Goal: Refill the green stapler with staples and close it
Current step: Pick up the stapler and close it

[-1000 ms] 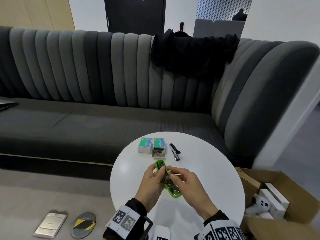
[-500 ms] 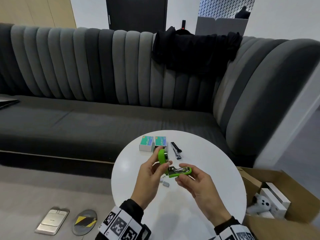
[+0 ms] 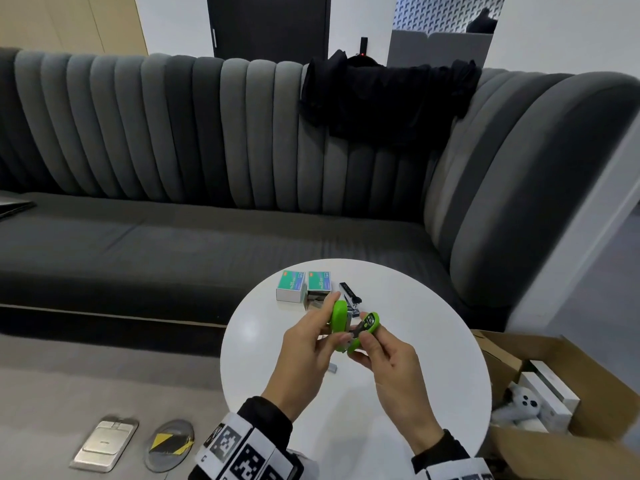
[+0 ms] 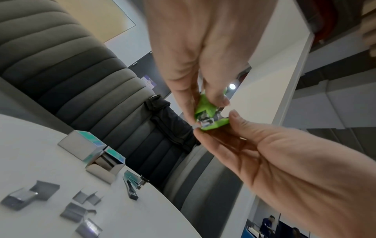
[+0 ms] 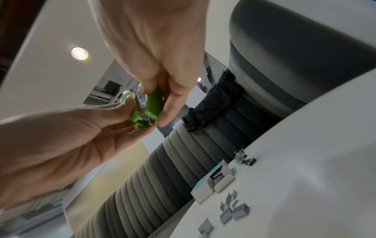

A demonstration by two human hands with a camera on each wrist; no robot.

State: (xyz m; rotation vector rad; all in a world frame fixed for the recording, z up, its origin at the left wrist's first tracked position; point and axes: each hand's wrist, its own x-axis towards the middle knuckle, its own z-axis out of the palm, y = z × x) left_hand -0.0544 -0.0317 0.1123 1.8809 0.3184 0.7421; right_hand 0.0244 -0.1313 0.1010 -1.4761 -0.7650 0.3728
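Both hands hold the green stapler (image 3: 348, 323) above the white round table (image 3: 426, 348), its two halves hinged apart in a narrow V. My left hand (image 3: 337, 317) grips the upright top cover between thumb and fingers. My right hand (image 3: 367, 341) pinches the base half, which tilts up to the right. Metal parts show inside the stapler (image 4: 209, 116) and at its hinge end (image 5: 149, 106). Several loose staple strips (image 4: 77, 209) lie on the table under the hands, one showing as a strip (image 3: 332, 368) in the head view. Whether staples sit in the channel is hidden.
Two green-topped staple boxes (image 3: 291, 285) stand at the table's far side, the right box (image 3: 318, 289) open. A black stapler (image 3: 350, 295) lies beside them. A grey sofa (image 3: 173, 237) curves behind. A cardboard box (image 3: 581, 382) sits on the floor at right.
The stapler lay opened flat a second ago with my right fingers over its channel. Its halves have since folded from an L into a narrow V, the base tipped up towards the cover.
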